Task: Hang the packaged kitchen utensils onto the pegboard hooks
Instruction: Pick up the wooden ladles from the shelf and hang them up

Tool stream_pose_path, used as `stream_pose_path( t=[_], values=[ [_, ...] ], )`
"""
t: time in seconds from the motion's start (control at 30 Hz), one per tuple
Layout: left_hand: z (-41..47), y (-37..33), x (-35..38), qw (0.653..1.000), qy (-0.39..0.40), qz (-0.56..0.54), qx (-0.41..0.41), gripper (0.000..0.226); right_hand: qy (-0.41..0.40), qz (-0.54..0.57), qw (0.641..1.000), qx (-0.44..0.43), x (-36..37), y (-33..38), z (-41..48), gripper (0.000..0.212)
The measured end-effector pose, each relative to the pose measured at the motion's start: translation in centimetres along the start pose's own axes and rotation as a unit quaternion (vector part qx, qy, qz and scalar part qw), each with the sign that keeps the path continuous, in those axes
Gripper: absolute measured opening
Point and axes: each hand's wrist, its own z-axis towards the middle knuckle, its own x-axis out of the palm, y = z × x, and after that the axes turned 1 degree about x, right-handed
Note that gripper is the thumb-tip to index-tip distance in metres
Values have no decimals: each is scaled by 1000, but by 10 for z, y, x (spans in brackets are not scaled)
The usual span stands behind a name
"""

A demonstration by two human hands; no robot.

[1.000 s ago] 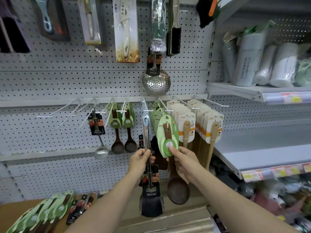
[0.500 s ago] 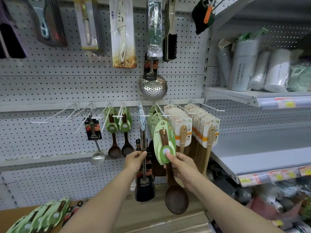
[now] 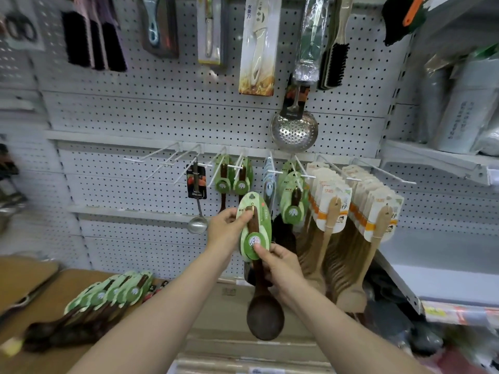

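While left hand and right hand pinch the green-carded dark wooden spoon, aim its top hole squarely onto a white wire hook.

left hand: bare | right hand: bare | forearms: bare

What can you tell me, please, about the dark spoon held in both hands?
The spoon is dark brown, wood by its look, with a round bowl at the bottom and a green oval card round its handle. It is held roughly upright before the pegboard, not yet hung. The left hand pinches its top; the right hand grips the handle at the round label.
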Motion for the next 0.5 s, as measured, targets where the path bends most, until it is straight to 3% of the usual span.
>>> stream_pose_path(
  t=[0.23,0.5],
  values=[
    [25,2,-25,1000,-24,7,-18,17,-19,20,1000,9,37,-10,20,24],
    [64,1,-31,998,40,-22,-43,7,-62,2,997,-39,51,-11,63,18]
  ],
)
